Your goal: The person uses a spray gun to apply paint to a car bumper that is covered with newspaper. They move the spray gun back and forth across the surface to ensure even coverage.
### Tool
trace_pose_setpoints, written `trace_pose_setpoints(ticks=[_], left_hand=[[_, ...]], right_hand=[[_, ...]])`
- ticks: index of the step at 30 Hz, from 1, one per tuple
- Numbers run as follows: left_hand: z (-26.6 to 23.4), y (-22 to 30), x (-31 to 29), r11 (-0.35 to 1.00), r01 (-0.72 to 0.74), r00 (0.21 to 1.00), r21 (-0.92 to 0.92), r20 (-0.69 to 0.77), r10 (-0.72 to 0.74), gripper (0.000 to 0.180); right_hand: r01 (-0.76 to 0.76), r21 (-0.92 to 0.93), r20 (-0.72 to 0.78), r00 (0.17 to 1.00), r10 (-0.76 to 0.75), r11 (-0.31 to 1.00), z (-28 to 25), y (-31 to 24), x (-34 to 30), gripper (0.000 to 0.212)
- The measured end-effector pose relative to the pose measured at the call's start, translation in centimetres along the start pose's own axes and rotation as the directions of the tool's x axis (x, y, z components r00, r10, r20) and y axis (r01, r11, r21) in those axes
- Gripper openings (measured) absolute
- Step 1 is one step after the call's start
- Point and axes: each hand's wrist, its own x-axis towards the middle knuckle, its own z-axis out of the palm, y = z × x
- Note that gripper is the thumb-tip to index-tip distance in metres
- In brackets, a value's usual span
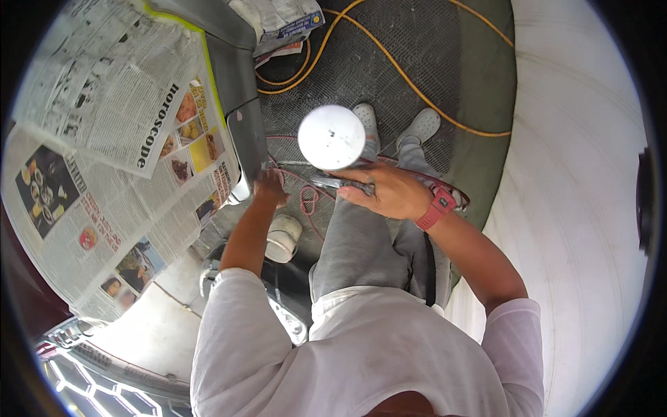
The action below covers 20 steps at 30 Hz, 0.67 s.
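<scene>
Two bare hands are at work beside a grey car panel masked with newspaper. The right hand (389, 191), with a red watch (438, 207) on its wrist, is closed around the handle of a spray gun (340, 177); the gun's round white cup lid (332, 137) faces up, just above the fingers. The left hand (269, 187) reaches to the lower edge of the grey panel (246, 125), its fingertips touching or nearly touching the surface; whether its fingers are curled on anything cannot be told. Sheets of newspaper (104, 160) cover the panel's left side, edged with yellow-green tape (208, 76) along the bare strip. A white roll (283, 238), which looks like masking tape, sits below the left forearm. On the dark mesh floor (417, 62) lie a looping yellow hose (389, 59) and a thinner red one (306, 201), near the person's pale clogs (420, 125). More folded paper (281, 24) rests at the floor's far edge.
</scene>
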Motion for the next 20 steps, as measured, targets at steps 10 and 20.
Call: trace_pose_setpoints(ticks=[10,20], left_hand=[[3.2,16.9,-13.3,0.126,-0.455,0.889,-0.881,-0.458,0.006,0.079],[1.5,27.7,-15.7,0.508,-0.777,0.579,-0.372,-0.738,0.345,0.112]], right_hand=[[-0.130,-0.098,0.062,0.989,0.136,0.987,-1.8,-8.3,-4.4,0.054],[-0.007,0.045,-0.173,0.985,0.015,0.999,2.7,-21.3,-7.0,0.061]])
